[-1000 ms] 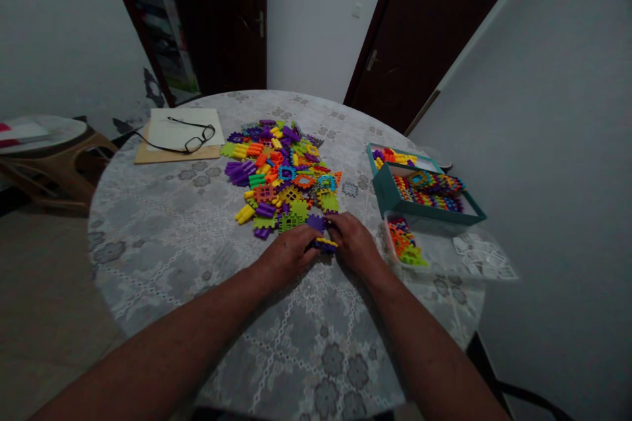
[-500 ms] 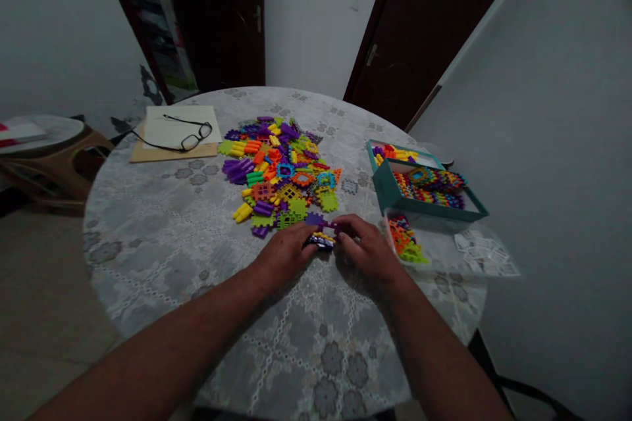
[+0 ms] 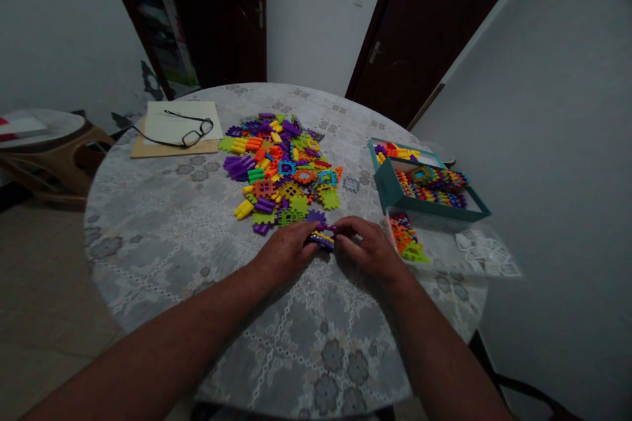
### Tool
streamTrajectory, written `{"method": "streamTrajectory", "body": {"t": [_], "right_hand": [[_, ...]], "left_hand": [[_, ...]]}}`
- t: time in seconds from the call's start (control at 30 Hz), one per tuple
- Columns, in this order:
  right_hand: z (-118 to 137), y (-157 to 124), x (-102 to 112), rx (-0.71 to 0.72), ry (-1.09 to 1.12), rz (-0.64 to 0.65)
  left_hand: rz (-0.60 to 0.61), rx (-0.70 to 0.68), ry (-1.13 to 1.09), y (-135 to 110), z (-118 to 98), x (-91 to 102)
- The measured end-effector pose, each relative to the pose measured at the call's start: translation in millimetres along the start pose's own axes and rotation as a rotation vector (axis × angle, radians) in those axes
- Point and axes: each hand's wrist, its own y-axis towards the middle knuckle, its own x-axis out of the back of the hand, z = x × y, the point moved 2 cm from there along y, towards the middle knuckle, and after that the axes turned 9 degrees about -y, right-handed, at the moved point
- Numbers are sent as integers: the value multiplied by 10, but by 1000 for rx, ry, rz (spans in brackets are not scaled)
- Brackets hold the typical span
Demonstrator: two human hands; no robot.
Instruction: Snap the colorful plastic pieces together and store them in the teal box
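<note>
Between my two hands is a small stack of interlocking plastic building pieces (image 3: 322, 239), dark purple with a yellow row, low over the tablecloth. My left hand (image 3: 291, 247) is closed on its left end with thumb and fingers. At the other end, my right hand (image 3: 363, 245) pinches a purple frame-shaped piece (image 3: 328, 229) at the stack's top; the fingers partly hide where the pieces meet. Just beyond the hands lies a heap of colourful building pieces (image 3: 284, 171), with a flat purple piece (image 3: 316, 216) at its near edge.
Right of my hands stand a clear tray (image 3: 422, 262) with orange and green pieces and a teal box (image 3: 419, 205) of assembled pieces. Glasses (image 3: 191, 138) rest on a paper pad (image 3: 157, 120) at the left. A patterned cloth (image 3: 162, 243) covers the round table.
The stack has tilted slightly, so its yellow row and purple front show more. The purple frame piece now looks flatter against the stack. Both hands keep their grip.
</note>
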Motion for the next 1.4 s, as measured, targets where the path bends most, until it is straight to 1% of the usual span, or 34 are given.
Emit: {"method": "streamTrajectory", "body": {"t": [0.13,0.43,0.57,0.63,0.8,0.9,1.03,1.1,1.2,1.23,1.33,1.4], "right_hand": [[36,12,20,-15,-18,3],[80,22,9,40,-64,42],[75,19,23,34,-64,-18],[77,19,27,23,-80,-24],[98,25,-15,4,-116,64],[112,17,-26,26,-76,88],[85,-12,-38,57,-1,157],[35,-1,-65,59,9,122],[-57,76,-147,100,-92,-18],[-83,113,-186,127,-132,-44],[-145,218,-309,177,-208,-27],[-169,255,-369,161,-248,2]], "left_hand": [[-7,14,16,-4,21,-17],[-9,15,15,-14,54,-27],[-24,15,1,-9,50,-21],[-16,18,-1,-9,43,-17],[-17,22,-13,-19,41,-11],[-25,22,-6,-25,50,-24],[1,8,-1,-25,25,-31],[25,-6,-4,-22,-11,-19],[82,-30,-1,-20,-68,11],[100,-40,3,-19,-80,22],[129,-59,16,-17,-87,64],[142,-62,18,-16,-76,94]]}}
